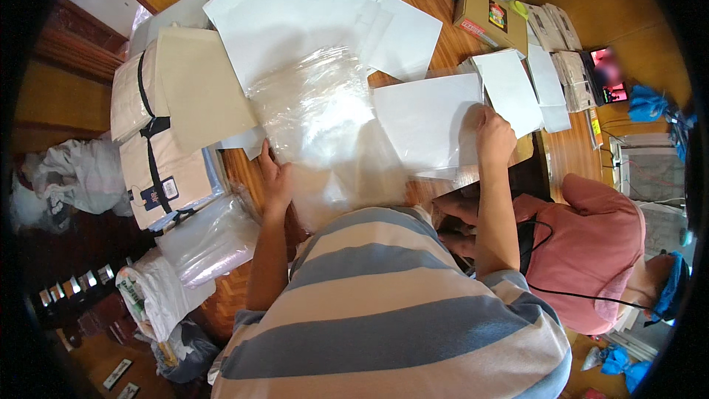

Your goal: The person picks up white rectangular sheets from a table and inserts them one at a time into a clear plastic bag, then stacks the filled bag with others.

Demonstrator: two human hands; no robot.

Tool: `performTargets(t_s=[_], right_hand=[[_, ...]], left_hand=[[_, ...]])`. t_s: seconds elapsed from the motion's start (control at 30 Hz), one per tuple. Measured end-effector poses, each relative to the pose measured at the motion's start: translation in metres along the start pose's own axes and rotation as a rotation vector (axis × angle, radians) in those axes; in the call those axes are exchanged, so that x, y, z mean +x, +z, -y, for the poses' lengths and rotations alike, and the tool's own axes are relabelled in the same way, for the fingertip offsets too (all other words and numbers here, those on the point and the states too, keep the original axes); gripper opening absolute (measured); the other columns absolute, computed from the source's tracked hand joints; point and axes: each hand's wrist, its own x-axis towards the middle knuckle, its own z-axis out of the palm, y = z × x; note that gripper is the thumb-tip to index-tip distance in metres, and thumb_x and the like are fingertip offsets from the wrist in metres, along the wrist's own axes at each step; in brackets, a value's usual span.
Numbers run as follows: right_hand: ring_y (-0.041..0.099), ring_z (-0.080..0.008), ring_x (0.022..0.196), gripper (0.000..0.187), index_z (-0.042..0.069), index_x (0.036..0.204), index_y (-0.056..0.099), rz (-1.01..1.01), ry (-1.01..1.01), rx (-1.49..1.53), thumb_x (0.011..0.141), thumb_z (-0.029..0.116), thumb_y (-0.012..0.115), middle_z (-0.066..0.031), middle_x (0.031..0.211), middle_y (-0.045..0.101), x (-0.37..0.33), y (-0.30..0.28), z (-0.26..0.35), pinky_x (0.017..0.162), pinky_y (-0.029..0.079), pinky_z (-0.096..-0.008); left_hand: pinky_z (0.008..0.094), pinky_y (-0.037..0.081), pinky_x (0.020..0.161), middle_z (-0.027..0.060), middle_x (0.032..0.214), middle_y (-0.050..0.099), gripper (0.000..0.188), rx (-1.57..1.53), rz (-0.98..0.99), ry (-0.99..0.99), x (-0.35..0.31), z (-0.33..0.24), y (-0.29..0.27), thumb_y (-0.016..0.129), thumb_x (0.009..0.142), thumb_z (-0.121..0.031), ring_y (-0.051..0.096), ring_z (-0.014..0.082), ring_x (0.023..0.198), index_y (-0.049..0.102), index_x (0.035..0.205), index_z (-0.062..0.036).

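Right of the clear bags [332, 129], the right hand [496, 137] pinches the white sheet [428, 118] by its outer edge, seemingly keeping it flat; the left hand [276, 181], loosely uncurled, lies at the bags' left edge, perhaps steadying them.

Wearer's hands [496, 137]: two are shown.
White sheets [273, 29]: at least five are counted.
Clear plastic bags [317, 114]: piled; their number cannot be told.
Cardboard box [473, 11]: one is seen.
Lit screen [607, 74]: one is shown.
Co-worker [580, 251]: one is seen.
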Motion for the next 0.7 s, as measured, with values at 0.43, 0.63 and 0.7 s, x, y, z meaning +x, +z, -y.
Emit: performTargets(t_s=[0.43, 0.63, 0.7], right_hand=[[0.070, -0.0271, 0.073, 0.016, 0.003, 0.098, 0.071, -0.306, 0.158, 0.516, 0.097, 0.019, 0.068, -0.0151, 0.085, 0.072, -0.004, -0.002, 0.020, 0.067, 0.054, -0.0362], [0.067, -0.0277, 0.067, 0.018, 0.000, 0.097, 0.074, 0.200, 0.305, 0.859, 0.092, 0.017, 0.070, -0.0193, 0.081, 0.071, -0.018, 0.063, -0.006, 0.066, 0.053, -0.0372], [0.067, -0.0269, 0.071, 0.018, 0.000, 0.096, 0.076, 0.322, 0.321, 0.782, 0.090, 0.016, 0.072, -0.0187, 0.082, 0.071, -0.027, 0.082, -0.015, 0.068, 0.053, -0.0364]], left_hand=[[0.0365, 0.028, 0.118, 0.0199, 0.159, 0.028, 0.082, -0.035, 0.054, -0.107, 0.001, -0.027, 0.003, 0.049, 0.087, 0.002, 0.038, 0.0283, 0.142, 0.011, 0.160, 0.0009], [0.0370, 0.028, 0.118, 0.0205, 0.158, 0.030, 0.081, -0.029, 0.066, -0.124, 0.000, -0.026, -0.002, 0.049, 0.088, 0.003, 0.040, 0.0285, 0.141, 0.011, 0.159, 0.0019], [0.0365, 0.028, 0.118, 0.0208, 0.158, 0.030, 0.080, -0.034, 0.063, -0.135, -0.004, -0.039, 0.006, 0.049, 0.089, 0.002, 0.040, 0.0285, 0.141, 0.010, 0.159, 0.0021]])
